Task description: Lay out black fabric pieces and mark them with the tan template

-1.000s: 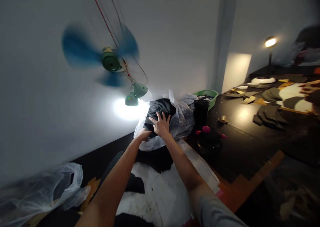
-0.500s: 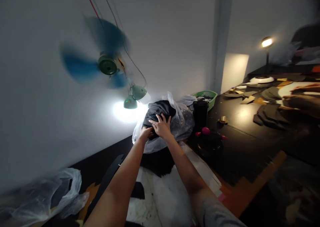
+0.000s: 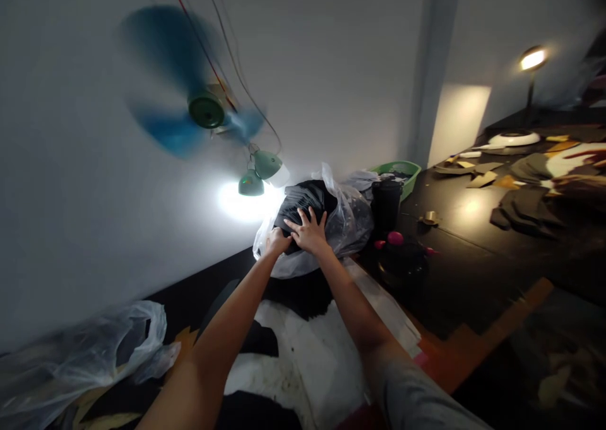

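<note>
A stack of black pieces, fabric or leather by the look, sits in an open clear plastic bag against the wall. On the near side of the stack, my left hand has its fingers curled at the stack's edge; what they grip is partly hidden. My right hand lies on the stack with its fingers spread. Below the bag, more black pieces lie over white sheets.
A blue fan spins on the left, above two green lamps. A green basket and a black pot with pink knobs stand right of the bag. Cut pieces cover the far right table. Another plastic bag lies lower left.
The view has shifted, so the scene sits a little further right and higher. My left fingers look more closed at the stack's edge; my right hand stays spread on it.
</note>
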